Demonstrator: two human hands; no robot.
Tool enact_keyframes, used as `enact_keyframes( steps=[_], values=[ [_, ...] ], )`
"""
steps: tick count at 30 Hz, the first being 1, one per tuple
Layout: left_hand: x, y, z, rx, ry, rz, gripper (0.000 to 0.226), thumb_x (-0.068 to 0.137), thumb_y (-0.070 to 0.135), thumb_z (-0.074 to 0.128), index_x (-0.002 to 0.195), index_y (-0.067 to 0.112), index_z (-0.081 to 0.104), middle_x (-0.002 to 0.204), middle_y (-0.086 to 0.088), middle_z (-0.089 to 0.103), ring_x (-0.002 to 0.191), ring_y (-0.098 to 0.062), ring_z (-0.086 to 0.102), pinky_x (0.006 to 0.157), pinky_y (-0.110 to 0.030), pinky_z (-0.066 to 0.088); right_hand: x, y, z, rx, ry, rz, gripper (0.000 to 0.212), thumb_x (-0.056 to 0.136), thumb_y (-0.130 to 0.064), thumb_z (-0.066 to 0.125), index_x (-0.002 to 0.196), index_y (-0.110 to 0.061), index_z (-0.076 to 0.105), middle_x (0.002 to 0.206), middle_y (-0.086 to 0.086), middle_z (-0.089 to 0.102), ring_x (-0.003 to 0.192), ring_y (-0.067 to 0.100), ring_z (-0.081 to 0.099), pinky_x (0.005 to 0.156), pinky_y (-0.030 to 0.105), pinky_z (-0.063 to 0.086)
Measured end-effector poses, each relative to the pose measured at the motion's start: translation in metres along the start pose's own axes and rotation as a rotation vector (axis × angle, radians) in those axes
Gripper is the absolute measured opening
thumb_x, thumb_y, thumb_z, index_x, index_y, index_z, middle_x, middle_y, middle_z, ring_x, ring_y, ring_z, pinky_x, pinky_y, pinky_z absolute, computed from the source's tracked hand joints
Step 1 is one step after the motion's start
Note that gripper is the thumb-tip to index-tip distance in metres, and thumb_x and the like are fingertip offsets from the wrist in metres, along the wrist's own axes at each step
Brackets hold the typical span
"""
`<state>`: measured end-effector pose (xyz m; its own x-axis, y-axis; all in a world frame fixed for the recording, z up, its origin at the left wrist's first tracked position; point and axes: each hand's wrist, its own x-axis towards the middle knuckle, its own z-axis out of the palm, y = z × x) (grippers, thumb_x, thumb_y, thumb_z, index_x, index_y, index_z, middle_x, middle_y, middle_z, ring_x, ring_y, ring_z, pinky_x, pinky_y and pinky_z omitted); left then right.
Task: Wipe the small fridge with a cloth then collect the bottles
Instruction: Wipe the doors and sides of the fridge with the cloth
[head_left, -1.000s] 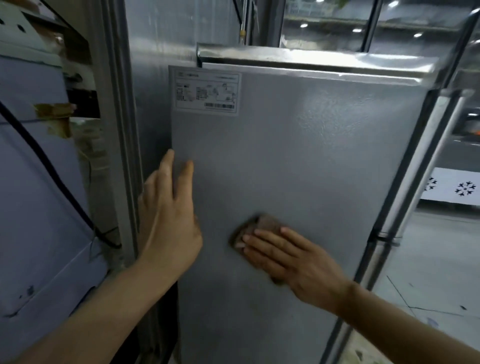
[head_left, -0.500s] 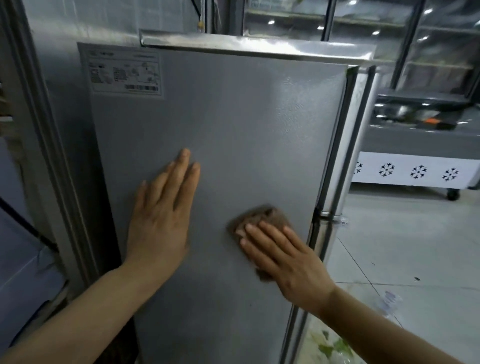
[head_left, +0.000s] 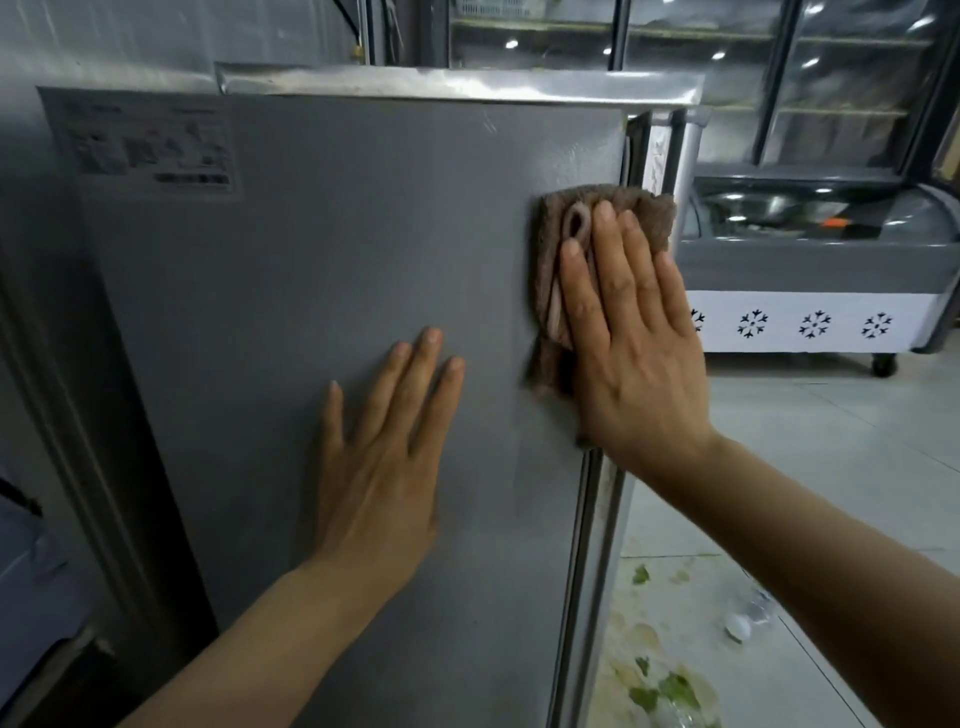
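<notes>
The small grey fridge (head_left: 311, 291) fills the view, its side panel facing me, with a label sticker (head_left: 145, 145) near the top left. My right hand (head_left: 628, 343) presses a folded brown cloth (head_left: 561, 244) flat against the panel's upper right edge, fingers extended over it. My left hand (head_left: 384, 457) lies flat on the middle of the panel, fingers slightly apart, holding nothing. A clear plastic bottle with a white cap (head_left: 748, 621) lies on the floor at the lower right, partly hidden behind my right forearm. Another clear bottle (head_left: 680, 714) shows at the bottom edge.
A chest freezer with snowflake marks (head_left: 810, 322) stands on the tiled floor behind, to the right. Glass-door display cabinets (head_left: 701, 78) line the back. Green and yellowish spill marks (head_left: 654, 670) cover the floor by the fridge's front corner. A metal frame (head_left: 67, 415) stands at the left.
My right hand has slid the cloth up and to the right, from mid-panel to the upper right edge. The view has swung right; my left hand stays flat on the panel.
</notes>
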<state>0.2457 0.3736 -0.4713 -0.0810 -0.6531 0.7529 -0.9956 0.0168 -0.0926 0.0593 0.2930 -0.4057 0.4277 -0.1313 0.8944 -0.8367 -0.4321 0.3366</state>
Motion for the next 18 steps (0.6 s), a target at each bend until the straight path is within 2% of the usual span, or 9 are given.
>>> enact_keyframes(
  steps=[2, 6, 9, 11, 14, 16, 18],
  values=[
    [-0.001, -0.005, 0.003, 0.011, -0.012, 0.013, 0.11, 0.055, 0.005, 0.07, 0.15, 0.019, 0.015, 0.159, -0.001, 0.006, 0.145, -0.02, 0.007, 0.107, -0.056, 0.01, -0.026, -0.01, 0.007, 0.056, -0.003, 0.0, 0.056, 0.092, -0.013, 0.031, 0.146, -0.001, 0.024, 0.154, 0.023, 0.016, 0.144, 0.036, 0.012, 0.119, 0.045, 0.009],
    [-0.002, -0.009, -0.001, 0.034, -0.04, 0.021, 0.11, 0.058, 0.006, 0.073, 0.15, 0.02, 0.014, 0.159, 0.0, 0.004, 0.144, -0.02, 0.008, 0.108, -0.057, 0.009, -0.096, -0.024, 0.013, 0.027, -0.175, -0.13, 0.06, 0.091, -0.015, 0.033, 0.147, -0.005, 0.016, 0.156, 0.016, 0.008, 0.146, 0.032, 0.001, 0.12, 0.043, 0.003],
    [-0.004, -0.006, -0.007, 0.059, -0.051, 0.015, 0.11, 0.058, 0.004, 0.073, 0.149, 0.018, 0.014, 0.159, -0.001, 0.003, 0.144, -0.021, 0.008, 0.107, -0.061, 0.015, -0.146, -0.03, 0.008, -0.02, -0.296, -0.247, 0.056, 0.091, -0.016, 0.032, 0.145, -0.006, 0.023, 0.153, 0.017, 0.025, 0.146, 0.029, 0.0, 0.118, 0.042, 0.01],
    [-0.006, -0.003, -0.01, 0.075, -0.039, 0.02, 0.106, 0.056, 0.003, 0.073, 0.148, 0.014, 0.019, 0.158, -0.006, 0.007, 0.144, -0.024, 0.009, 0.106, -0.063, 0.018, -0.155, -0.025, -0.003, -0.018, -0.35, -0.285, 0.055, 0.091, -0.016, 0.032, 0.145, -0.005, 0.024, 0.15, 0.015, 0.032, 0.145, 0.028, 0.007, 0.117, 0.04, 0.012],
    [-0.015, 0.001, -0.006, 0.107, -0.04, 0.077, 0.098, 0.055, 0.002, 0.072, 0.144, 0.009, 0.031, 0.156, -0.012, 0.017, 0.141, -0.029, 0.017, 0.103, -0.066, 0.02, -0.124, -0.012, -0.018, 0.004, -0.322, -0.228, 0.054, 0.092, -0.014, 0.03, 0.145, -0.003, 0.03, 0.15, 0.015, 0.031, 0.142, 0.032, 0.024, 0.115, 0.04, 0.018],
    [-0.028, 0.004, 0.001, 0.114, -0.064, 0.103, 0.097, 0.055, 0.004, 0.071, 0.143, 0.01, 0.033, 0.156, -0.012, 0.017, 0.141, -0.031, 0.019, 0.103, -0.067, 0.018, -0.092, -0.007, -0.025, 0.003, -0.253, -0.127, 0.054, 0.092, -0.011, 0.035, 0.145, 0.0, 0.028, 0.152, 0.019, 0.025, 0.141, 0.035, 0.021, 0.116, 0.043, 0.015],
    [-0.04, 0.008, 0.009, 0.107, -0.096, 0.088, 0.1, 0.055, 0.004, 0.073, 0.144, 0.013, 0.029, 0.157, -0.011, 0.014, 0.141, -0.032, 0.018, 0.105, -0.065, 0.012, -0.062, -0.002, -0.024, -0.006, -0.162, -0.009, 0.055, 0.093, -0.009, 0.04, 0.145, 0.002, 0.028, 0.153, 0.022, 0.023, 0.143, 0.035, 0.016, 0.118, 0.041, 0.006]
  ],
)
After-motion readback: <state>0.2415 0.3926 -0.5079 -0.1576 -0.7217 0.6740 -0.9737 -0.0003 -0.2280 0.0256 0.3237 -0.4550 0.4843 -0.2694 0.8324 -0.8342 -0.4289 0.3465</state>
